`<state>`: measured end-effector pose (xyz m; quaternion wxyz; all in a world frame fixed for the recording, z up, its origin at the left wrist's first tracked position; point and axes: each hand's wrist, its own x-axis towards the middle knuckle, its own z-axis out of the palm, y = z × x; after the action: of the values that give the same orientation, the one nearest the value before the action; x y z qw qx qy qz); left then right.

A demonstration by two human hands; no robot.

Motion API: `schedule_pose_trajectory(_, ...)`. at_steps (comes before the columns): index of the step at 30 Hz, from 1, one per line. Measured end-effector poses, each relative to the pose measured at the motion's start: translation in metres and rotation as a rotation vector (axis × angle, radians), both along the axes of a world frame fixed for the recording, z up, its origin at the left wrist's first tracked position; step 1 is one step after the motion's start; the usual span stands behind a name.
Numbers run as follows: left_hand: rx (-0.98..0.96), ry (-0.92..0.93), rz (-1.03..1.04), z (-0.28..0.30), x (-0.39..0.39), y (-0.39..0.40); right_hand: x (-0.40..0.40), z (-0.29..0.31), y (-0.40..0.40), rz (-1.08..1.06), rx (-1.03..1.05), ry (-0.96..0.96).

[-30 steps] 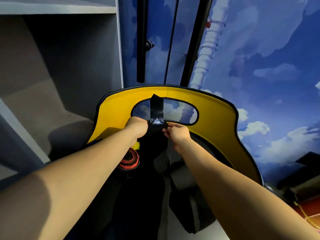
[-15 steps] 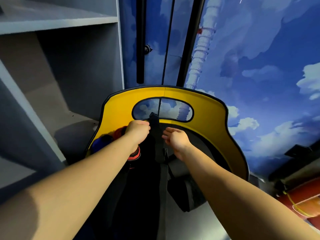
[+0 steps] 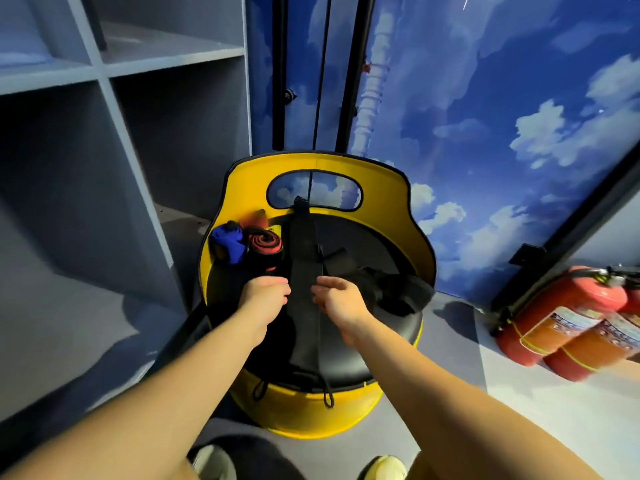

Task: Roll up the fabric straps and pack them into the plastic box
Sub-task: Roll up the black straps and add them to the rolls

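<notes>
A grey shelving unit (image 3: 121,133) fills the left side and a wall panel painted with blue sky and clouds (image 3: 502,116) fills the right. Against that wall, at the right edge, red fire extinguishers (image 3: 568,317) lie on the floor. Between shelves and wall stands a yellow tub seat (image 3: 311,407) with a cut-out handle in its raised back and a round black cushion on top.

A long black fabric strap (image 3: 304,299) lies stretched flat down the middle of the cushion, its far end reaching the handle cut-out and its near end hanging over the front edge. More dark strap material (image 3: 398,289) sits in a loose heap on the right of the cushion. At the back left, a red-and-black rolled strap (image 3: 265,245) and a blue roll (image 3: 228,242) rest side by side against the yellow back.

The left hand (image 3: 265,296) and the right hand (image 3: 337,299) hover one on each side of the flat strap, fingers loosely curled. Whether either pinches the strap's edge I cannot tell.

No plastic box is in view. Judging from this, two rolls look finished, the long strap is laid out ready but not yet rolled, the heap remains unsorted, and all packing is left to do.
</notes>
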<state>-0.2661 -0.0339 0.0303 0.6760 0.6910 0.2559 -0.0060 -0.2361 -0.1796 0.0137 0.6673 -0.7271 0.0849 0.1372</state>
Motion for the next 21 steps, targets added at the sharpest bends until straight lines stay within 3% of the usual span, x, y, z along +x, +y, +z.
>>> schedule_pose_trajectory(6,0.09,0.189,-0.047,-0.051,-0.062,0.012,-0.066,-0.047,-0.022,0.034,-0.315,0.003)
schedule_pose_trajectory(11,0.202,0.202,-0.086,-0.075,-0.071,0.018,-0.087,-0.062,-0.032,0.173,-0.587,-0.068)
schedule_pose_trajectory(21,0.215,0.224,-0.088,-0.096,-0.072,0.0,-0.088,-0.08,-0.03,0.299,-0.75,-0.225)
